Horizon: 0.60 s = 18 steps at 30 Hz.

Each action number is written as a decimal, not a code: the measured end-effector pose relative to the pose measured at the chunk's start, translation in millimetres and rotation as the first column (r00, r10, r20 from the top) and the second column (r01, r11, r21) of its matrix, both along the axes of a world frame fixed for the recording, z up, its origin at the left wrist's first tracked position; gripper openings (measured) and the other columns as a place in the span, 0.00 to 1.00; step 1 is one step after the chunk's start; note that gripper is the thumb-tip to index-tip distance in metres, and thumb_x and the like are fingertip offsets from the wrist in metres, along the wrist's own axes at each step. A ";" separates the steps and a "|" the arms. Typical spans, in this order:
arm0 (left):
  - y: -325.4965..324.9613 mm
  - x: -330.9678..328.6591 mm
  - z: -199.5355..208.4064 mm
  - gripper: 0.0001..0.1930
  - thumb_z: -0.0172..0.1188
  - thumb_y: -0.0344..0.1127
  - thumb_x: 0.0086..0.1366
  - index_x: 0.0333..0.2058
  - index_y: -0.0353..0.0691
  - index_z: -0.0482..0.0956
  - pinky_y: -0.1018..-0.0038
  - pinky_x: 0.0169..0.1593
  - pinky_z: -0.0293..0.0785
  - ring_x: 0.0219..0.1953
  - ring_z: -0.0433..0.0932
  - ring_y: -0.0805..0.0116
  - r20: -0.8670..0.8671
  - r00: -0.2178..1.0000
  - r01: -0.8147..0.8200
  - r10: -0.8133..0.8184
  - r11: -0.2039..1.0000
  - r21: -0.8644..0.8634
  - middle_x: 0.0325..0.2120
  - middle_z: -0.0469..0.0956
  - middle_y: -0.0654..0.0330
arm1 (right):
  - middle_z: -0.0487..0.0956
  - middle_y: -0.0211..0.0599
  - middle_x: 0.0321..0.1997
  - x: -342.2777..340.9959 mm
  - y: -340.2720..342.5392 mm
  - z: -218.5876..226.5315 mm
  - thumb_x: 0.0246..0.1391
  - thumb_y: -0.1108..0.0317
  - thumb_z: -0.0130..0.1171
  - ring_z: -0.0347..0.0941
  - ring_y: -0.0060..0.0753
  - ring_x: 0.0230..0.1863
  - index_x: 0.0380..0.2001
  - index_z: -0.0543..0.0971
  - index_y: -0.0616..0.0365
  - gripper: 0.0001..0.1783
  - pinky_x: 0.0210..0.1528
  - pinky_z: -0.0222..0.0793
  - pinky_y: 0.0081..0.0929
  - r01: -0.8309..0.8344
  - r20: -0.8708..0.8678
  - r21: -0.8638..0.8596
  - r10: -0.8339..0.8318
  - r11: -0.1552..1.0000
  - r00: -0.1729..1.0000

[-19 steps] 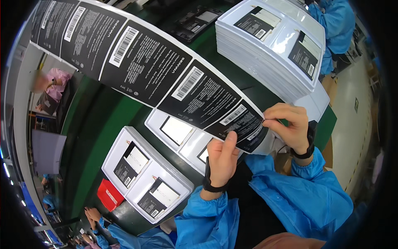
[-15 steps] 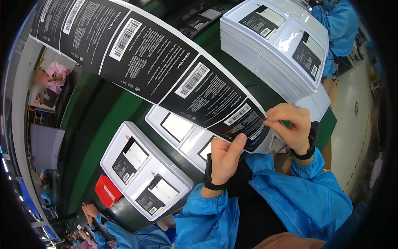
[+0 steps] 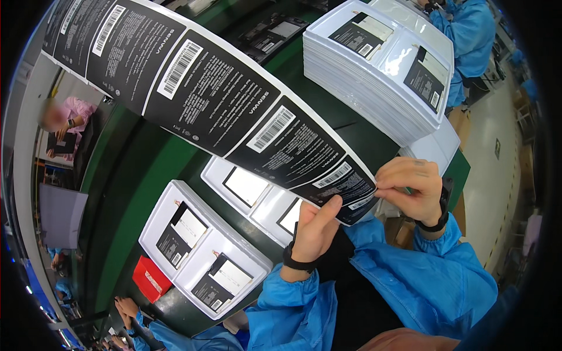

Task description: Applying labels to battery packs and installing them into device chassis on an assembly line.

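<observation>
A long strip of black labels (image 3: 211, 88) with white print and barcodes stretches from the upper left down to my hands, bowed along its length. My left hand (image 3: 313, 235) grips the strip's lower edge near its end, thumb lying on the printed face and the other fingers hidden beneath. With thumb and forefinger pinched together, my right hand (image 3: 414, 186) holds the right edge at the same end. Partly covered by the strip, a white plastic tray (image 3: 263, 207) holds flat battery packs, each with a white face.
On the green table (image 3: 126, 202), another white tray stack (image 3: 234, 243) holds two black-and-white battery packs beside a red bin (image 3: 151, 279). A tall tray stack (image 3: 351, 96) stands at the far right, near black device parts (image 3: 272, 35). Co-workers' hands (image 3: 127, 307) rest at the lower left.
The strip's end and both my hands sit slightly lower in the picture, and the end curls more. My grip on the strip stays the same. The surroundings have shifted a little in the view.
</observation>
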State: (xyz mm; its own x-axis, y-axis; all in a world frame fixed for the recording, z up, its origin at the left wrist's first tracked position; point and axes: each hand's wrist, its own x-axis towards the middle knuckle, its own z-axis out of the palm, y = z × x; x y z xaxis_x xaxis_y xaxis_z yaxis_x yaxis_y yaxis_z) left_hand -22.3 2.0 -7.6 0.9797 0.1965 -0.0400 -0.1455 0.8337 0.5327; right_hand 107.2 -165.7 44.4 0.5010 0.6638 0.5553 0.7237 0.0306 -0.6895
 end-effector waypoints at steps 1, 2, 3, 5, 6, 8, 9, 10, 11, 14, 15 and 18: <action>1.3 -0.9 -1.3 0.26 0.56 0.31 0.70 0.65 0.32 0.63 0.55 0.66 0.68 0.61 0.74 0.55 -0.025 0.998 0.052 -0.054 0.997 -0.059 0.59 0.74 0.50 | 0.85 0.41 0.32 0.2 -0.5 1.6 0.42 0.79 0.73 0.83 0.40 0.34 0.31 0.85 0.62 0.09 0.36 0.79 0.29 -0.021 -0.023 0.004 0.021 1.000 1.000; 0.6 -0.8 -2.8 0.26 0.56 0.31 0.70 0.65 0.32 0.63 0.55 0.66 0.68 0.61 0.74 0.55 -0.021 0.998 0.050 -0.051 0.997 -0.059 0.59 0.74 0.50 | 0.85 0.41 0.32 1.1 -0.5 4.0 0.42 0.79 0.73 0.84 0.40 0.34 0.30 0.85 0.62 0.09 0.36 0.79 0.29 -0.041 -0.045 0.009 0.042 0.999 0.998; -2.7 -0.1 -5.8 0.27 0.57 0.31 0.70 0.65 0.32 0.62 0.55 0.66 0.68 0.61 0.73 0.54 -0.001 0.999 0.036 -0.036 0.999 -0.038 0.59 0.73 0.50 | 0.85 0.41 0.32 0.0 -3.5 6.5 0.42 0.79 0.73 0.84 0.40 0.34 0.30 0.85 0.62 0.09 0.36 0.79 0.29 -0.028 -0.038 0.003 0.028 1.000 0.999; -6.5 -1.6 0.2 0.23 0.56 0.26 0.70 0.63 0.32 0.68 0.65 0.65 0.67 0.60 0.73 0.63 0.064 0.998 0.022 -0.021 1.000 -0.021 0.57 0.75 0.55 | 0.85 0.41 0.33 -1.7 -10.5 14.6 0.44 0.80 0.71 0.84 0.41 0.35 0.30 0.84 0.61 0.08 0.37 0.79 0.30 -0.013 -0.066 -0.050 0.010 0.999 0.998; -4.9 -10.6 6.8 0.23 0.58 0.26 0.70 0.62 0.33 0.69 0.68 0.63 0.68 0.58 0.73 0.65 -0.004 1.000 -0.014 0.015 0.990 0.140 0.56 0.76 0.57 | 0.85 0.41 0.33 -5.7 -10.3 20.7 0.44 0.80 0.71 0.84 0.41 0.35 0.30 0.84 0.61 0.08 0.37 0.79 0.30 0.002 -0.041 -0.051 -0.004 0.999 0.999; -4.0 -20.2 12.9 0.21 0.59 0.27 0.70 0.60 0.30 0.71 0.70 0.61 0.69 0.55 0.75 0.66 -0.072 0.997 -0.003 0.022 0.967 0.254 0.53 0.78 0.57 | 0.84 0.40 0.34 -6.6 -11.1 24.1 0.47 0.79 0.69 0.83 0.42 0.35 0.32 0.82 0.60 0.08 0.37 0.79 0.30 -0.040 -0.083 -0.123 0.030 0.992 0.996; -1.8 -18.6 12.5 0.22 0.57 0.25 0.70 0.62 0.30 0.69 0.69 0.61 0.69 0.56 0.75 0.65 -0.038 0.997 -0.048 0.063 0.950 0.309 0.54 0.77 0.55 | 0.84 0.39 0.36 -3.3 -7.8 25.1 0.49 0.78 0.68 0.82 0.41 0.37 0.33 0.81 0.59 0.07 0.38 0.79 0.30 -0.060 -0.095 -0.148 0.046 0.987 0.994; -5.1 -14.8 21.6 0.23 0.54 0.23 0.70 0.63 0.29 0.67 0.68 0.63 0.68 0.57 0.74 0.64 -0.053 0.990 -0.112 0.131 0.955 0.275 0.56 0.75 0.53 | 0.83 0.38 0.37 -3.4 -4.3 22.8 0.51 0.76 0.67 0.81 0.41 0.39 0.34 0.80 0.58 0.07 0.39 0.78 0.31 -0.076 -0.114 -0.166 0.057 0.983 0.992; -4.0 -13.9 14.8 0.24 0.53 0.22 0.70 0.64 0.29 0.64 0.67 0.64 0.67 0.58 0.74 0.62 -0.033 0.990 -0.123 0.135 0.962 0.244 0.58 0.73 0.52 | 0.81 0.38 0.39 -3.7 -2.1 19.5 0.53 0.75 0.66 0.80 0.42 0.42 0.34 0.78 0.57 0.07 0.42 0.78 0.32 -0.069 -0.069 -0.173 0.058 0.982 0.996; -8.8 2.3 16.2 0.22 0.55 0.30 0.73 0.61 0.29 0.67 0.65 0.62 0.71 0.56 0.76 0.61 -0.220 0.926 -0.243 0.306 0.931 0.273 0.57 0.75 0.51 | 0.77 0.41 0.44 -5.5 -7.3 20.6 0.56 0.74 0.63 0.76 0.46 0.48 0.35 0.76 0.55 0.05 0.49 0.74 0.36 -0.054 0.137 -0.151 0.075 0.987 0.988; -6.1 10.1 11.8 0.21 0.53 0.32 0.74 0.61 0.29 0.67 0.67 0.61 0.71 0.55 0.76 0.62 -0.250 0.895 -0.284 0.368 0.905 0.317 0.56 0.75 0.51 | 0.77 0.43 0.45 -8.5 -12.0 24.5 0.57 0.75 0.61 0.76 0.48 0.48 0.34 0.76 0.55 0.04 0.50 0.74 0.38 -0.009 0.117 0.004 0.009 1.000 0.993; 12.4 24.7 3.3 0.23 0.51 0.33 0.76 0.64 0.29 0.64 0.66 0.64 0.68 0.58 0.74 0.62 -0.323 0.869 -0.295 0.374 0.917 0.269 0.59 0.73 0.50 | 0.77 0.46 0.45 -15.0 -16.4 24.7 0.61 0.78 0.55 0.77 0.41 0.45 0.35 0.74 0.59 0.02 0.48 0.74 0.36 0.106 0.048 0.316 -0.127 0.943 0.991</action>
